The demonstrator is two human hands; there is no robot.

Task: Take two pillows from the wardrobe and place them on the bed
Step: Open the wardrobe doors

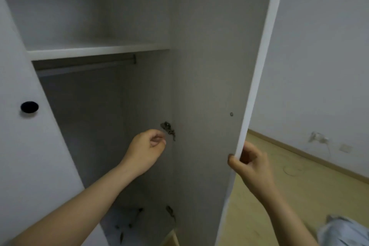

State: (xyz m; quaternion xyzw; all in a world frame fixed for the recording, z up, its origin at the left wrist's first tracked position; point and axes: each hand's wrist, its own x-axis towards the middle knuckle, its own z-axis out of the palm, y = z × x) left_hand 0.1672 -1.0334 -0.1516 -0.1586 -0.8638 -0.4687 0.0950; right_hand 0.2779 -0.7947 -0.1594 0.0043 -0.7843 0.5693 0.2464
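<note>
At the open wardrobe [99,96] I see my right hand [247,163] clamped on the outer edge of the swung-out door [209,86] — thumb on the inner face, fingers curled behind the edge. My left hand [146,151] reaches into the hanging bay, forearm angled up from the lower left, fingers loosely curled around nothing, just beside the metal hinge [168,129]. Something pale with dark marks lies at the wardrobe bottom [127,223] — whether a pillow, I cannot tell.
</note>
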